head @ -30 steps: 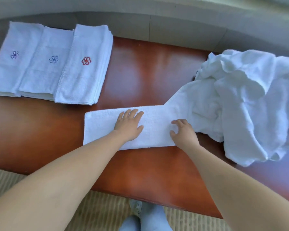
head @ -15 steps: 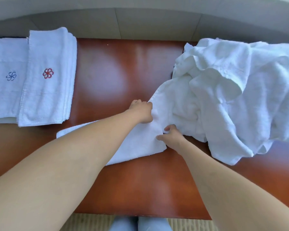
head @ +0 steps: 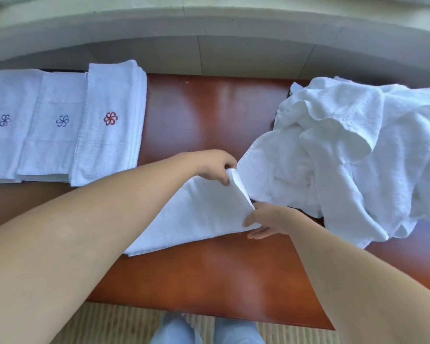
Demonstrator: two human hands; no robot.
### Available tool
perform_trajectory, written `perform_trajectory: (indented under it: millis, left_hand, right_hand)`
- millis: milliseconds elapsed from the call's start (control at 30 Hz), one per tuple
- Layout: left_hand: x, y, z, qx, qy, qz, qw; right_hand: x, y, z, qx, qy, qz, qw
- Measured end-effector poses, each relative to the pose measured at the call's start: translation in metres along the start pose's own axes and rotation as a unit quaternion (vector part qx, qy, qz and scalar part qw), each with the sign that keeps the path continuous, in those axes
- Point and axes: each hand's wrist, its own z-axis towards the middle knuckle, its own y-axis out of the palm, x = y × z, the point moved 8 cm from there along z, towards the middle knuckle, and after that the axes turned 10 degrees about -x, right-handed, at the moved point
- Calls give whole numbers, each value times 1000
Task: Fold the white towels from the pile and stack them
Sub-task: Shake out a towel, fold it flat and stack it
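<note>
Red-brown wooden table (head: pixel 204 115), folded towel stacks (head: pixel 60 125) left, crumpled towel pile (head: pixel 358 150) right

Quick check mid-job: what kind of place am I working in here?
Probably a hotel or guesthouse laundry spot, though I can't be sure. Matching folded towels with stitched flower logos lie in a row on a polished wooden table, beside a big pile of unfolded white ones.

Both bare forearms reach forward from lower frame edge, converging toward centre. Left hand (head: pixel 215 166): knuckles up, fingers curled down, pinching upper corner of towel (head: pixel 199 217) between thumb and fingers. Right hand (head: pixel 268 219): nearer the body, thumb on top of lower corner, fingers curled under, gripping it. Hands close together, not touching. Legs in light trousers visible at bottom.
</note>
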Motion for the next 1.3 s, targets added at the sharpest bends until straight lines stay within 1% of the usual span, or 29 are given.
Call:
perform_trajectory:
  millis: [67, 200, 300, 367, 467, 533, 633, 700, 800, 933, 1100, 1200, 1300]
  left_hand:
    - [-14, -7, -26, 30, -3, -17, 999]
    - [-44, -23, -91, 105, -3, -60, 993]
    - [-67, -34, -149, 152, 3, -84, 985]
    - [-83, -37, -198, 173, 16, -90, 981]
    - [-95, -41, -254, 190, 44, -103, 975]
    - [-111, -40, -305, 196, 51, -99, 974]
    - [-133, -46, -378, 224, 53, -90, 969]
    - [-151, -49, -423, 242, 45, -88, 965]
    - [-180, -49, -480, 248, 32, -115, 961]
    - [-219, -48, -533, 228, 30, -177, 957]
    - [-268, -59, -585, 211, 9, -194, 958]
    - [-305, -74, -600, 227, -13, -239, 944]
    - [-338, -98, -603, 244, -35, -285, 926]
  right_hand:
    - [-20, 10, -13, -9, 2, -11, 1000]
    - [-71, 20, -45, 65, -12, -98, 993]
    - [-114, 46, -77, 102, -14, -172, 980]
    - [-141, 82, -104, 115, -14, -211, 971]
    - [-169, 123, -139, 127, 4, -232, 964]
    - [-189, 163, -161, 140, 16, -243, 960]
    - [-223, 217, -194, 157, 22, -278, 947]
    - [-248, 252, -212, 171, 12, -306, 936]
    - [-285, 295, -232, 194, -37, -303, 932]
    - [-323, 345, -238, 167, -61, -302, 937]
    - [-365, 380, -224, 129, -50, -303, 943]
    - [-399, 390, -207, 109, -66, -279, 952]
    - [-441, 389, -187, 108, -94, -271, 952]
